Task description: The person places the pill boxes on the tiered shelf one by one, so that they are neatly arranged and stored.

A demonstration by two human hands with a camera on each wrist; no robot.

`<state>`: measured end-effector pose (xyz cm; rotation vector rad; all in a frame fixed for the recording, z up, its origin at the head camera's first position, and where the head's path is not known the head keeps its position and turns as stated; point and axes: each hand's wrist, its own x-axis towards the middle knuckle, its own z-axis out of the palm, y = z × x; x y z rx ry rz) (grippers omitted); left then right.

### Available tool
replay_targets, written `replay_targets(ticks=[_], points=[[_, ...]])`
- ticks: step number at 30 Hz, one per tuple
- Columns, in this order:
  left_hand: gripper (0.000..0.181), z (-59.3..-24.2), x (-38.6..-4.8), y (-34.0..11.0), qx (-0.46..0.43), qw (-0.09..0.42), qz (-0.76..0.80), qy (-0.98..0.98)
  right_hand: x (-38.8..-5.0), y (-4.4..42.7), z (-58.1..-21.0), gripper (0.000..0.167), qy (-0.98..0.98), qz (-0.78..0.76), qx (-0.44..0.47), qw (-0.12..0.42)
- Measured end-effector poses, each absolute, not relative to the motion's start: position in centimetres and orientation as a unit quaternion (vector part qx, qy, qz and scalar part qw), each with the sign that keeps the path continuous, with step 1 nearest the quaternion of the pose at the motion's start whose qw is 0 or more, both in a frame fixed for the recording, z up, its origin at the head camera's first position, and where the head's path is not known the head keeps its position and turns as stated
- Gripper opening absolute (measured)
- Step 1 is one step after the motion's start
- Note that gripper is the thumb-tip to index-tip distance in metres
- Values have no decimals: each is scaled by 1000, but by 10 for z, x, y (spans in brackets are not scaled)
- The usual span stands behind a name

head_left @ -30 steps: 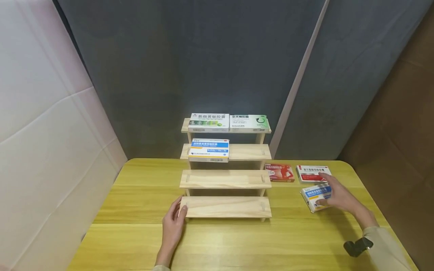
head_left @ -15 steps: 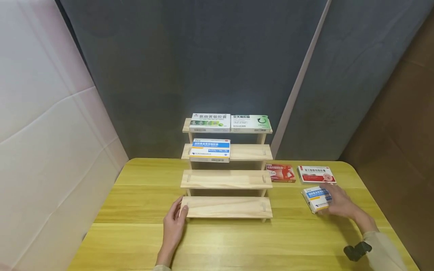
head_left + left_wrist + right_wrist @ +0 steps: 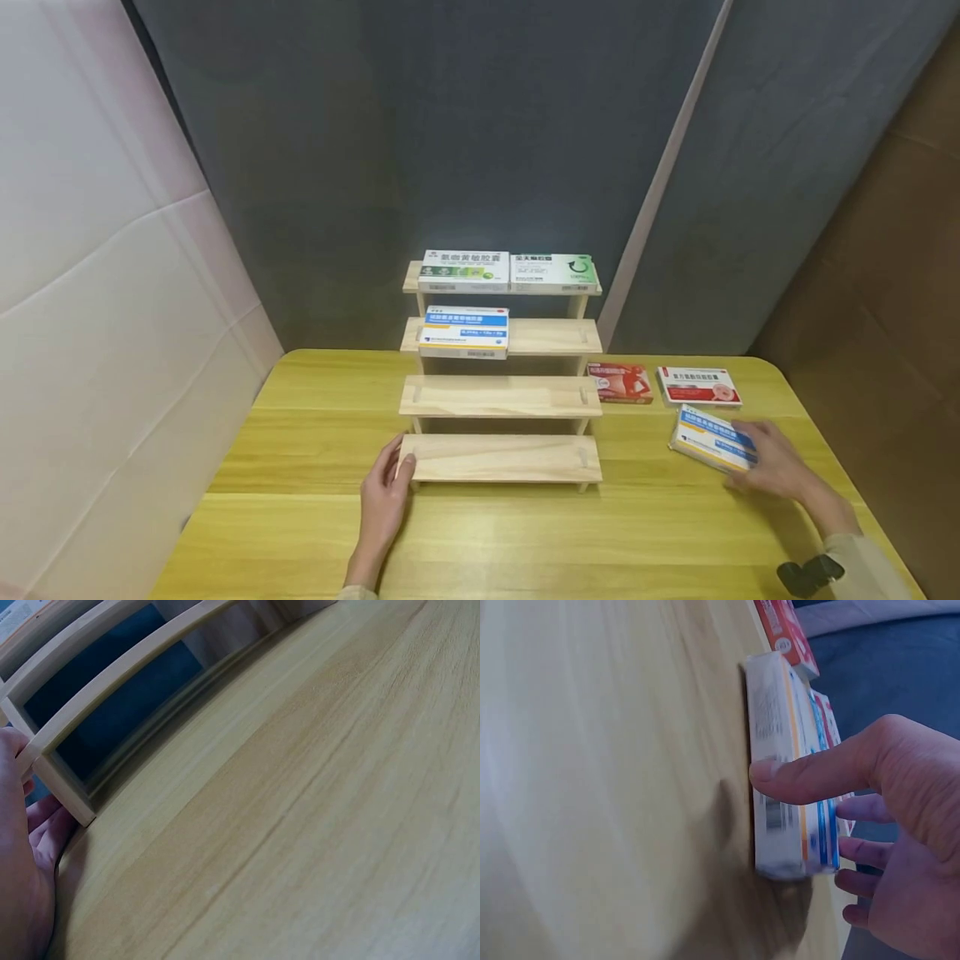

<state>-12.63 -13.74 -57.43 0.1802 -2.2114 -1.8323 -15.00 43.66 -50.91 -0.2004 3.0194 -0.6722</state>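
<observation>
At the lower left of a four-step wooden stand [image 3: 498,458], the left hand [image 3: 384,504] grips the end of the lowest step, thumb on top; the left wrist view shows this hand [image 3: 22,855] at the stand's leg [image 3: 64,787]. On the right, the right hand [image 3: 776,462] holds a blue-and-white box [image 3: 708,437] by its right end, the box turned at an angle. In the right wrist view the thumb of the right hand [image 3: 922,825] presses the side of that box [image 3: 772,735], with the other fingers along its far side.
Behind the held box lie a white-and-red box [image 3: 697,386] and a red box [image 3: 621,383] on the wooden table [image 3: 300,467]. Two green-and-white boxes [image 3: 465,271] [image 3: 553,273] stand on the top step; another blue-and-white box [image 3: 463,332] is on the step below.
The right hand has closed on the blue-and-white box and moved slightly right, turning the box clockwise. The left hand has stayed on the stand.
</observation>
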Motion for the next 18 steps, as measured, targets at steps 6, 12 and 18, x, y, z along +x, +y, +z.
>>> replay_targets(ticks=[6, 12, 18], points=[[44, -575, -128, -138, 60, 133, -627, -765, -138, 446, -519, 93, 967, -241, -77, -9], [43, -573, -126, -138, 64, 131, -637, -757, -131, 449, -529, 88, 959, -269, -78, -35], [44, -574, -126, -136, 64, 129, -641, -754, -120, 450, -533, 89, 953, -297, -39, -42]])
